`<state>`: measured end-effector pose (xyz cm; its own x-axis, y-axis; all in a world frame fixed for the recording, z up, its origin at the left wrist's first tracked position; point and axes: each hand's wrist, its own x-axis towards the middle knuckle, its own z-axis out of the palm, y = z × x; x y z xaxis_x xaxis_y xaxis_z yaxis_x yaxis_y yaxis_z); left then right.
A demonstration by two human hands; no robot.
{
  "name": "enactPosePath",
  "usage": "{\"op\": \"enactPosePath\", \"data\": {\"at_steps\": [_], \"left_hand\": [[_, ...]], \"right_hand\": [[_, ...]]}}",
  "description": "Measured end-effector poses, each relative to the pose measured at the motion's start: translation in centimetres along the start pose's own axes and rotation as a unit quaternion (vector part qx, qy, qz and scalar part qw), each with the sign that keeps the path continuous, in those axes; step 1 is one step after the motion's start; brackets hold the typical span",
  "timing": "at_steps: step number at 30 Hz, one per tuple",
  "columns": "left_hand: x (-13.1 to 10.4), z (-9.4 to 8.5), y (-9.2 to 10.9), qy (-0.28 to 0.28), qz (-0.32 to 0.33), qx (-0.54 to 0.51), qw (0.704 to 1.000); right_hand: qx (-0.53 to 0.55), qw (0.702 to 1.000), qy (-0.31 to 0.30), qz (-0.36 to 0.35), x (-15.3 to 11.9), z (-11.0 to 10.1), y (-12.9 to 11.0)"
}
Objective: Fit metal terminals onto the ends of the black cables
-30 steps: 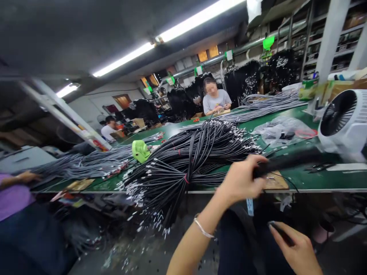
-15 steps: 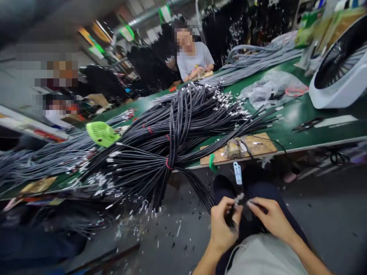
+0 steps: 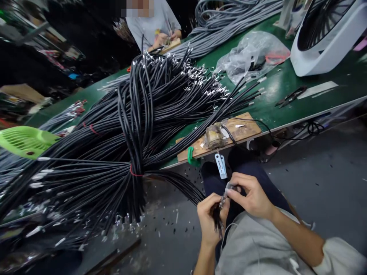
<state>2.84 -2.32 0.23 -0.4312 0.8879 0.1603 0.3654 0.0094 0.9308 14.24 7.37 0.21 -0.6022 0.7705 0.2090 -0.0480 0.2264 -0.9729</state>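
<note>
A bunch of black cables runs off the table's front edge into my left hand, whose fingers are wrapped round it near the pale cable ends. My right hand pinches at those ends, its fingertips close to my left thumb; what exactly they grip is too small to make out. Above my hands a light blue clip hangs from a small motor-like device on a wooden board. A red tie circles the large pile of black cables on the table.
On the green table lie nippers, a plastic bag and a white fan. A green clamp grips the board's edge. At left is a lime-green object. Across the table, a person works with both hands.
The view has shifted right and down, closer to the table's front. My right hand has moved in against the cable ends at my left hand, where a gap showed before.
</note>
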Motion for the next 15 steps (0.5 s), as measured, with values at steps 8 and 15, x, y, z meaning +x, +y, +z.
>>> {"op": "enactPosePath", "data": {"at_steps": [8,15], "left_hand": [[-0.6,-0.6,0.3,0.009,-0.006,0.055,0.998],[-0.4,-0.3,0.1,0.043,0.002,0.024,0.999]], "right_hand": [[0.071,0.993,0.007,0.089,1.0,-0.1,1.1],[0.072,0.995,-0.055,0.05,1.0,-0.9,0.3]]}}
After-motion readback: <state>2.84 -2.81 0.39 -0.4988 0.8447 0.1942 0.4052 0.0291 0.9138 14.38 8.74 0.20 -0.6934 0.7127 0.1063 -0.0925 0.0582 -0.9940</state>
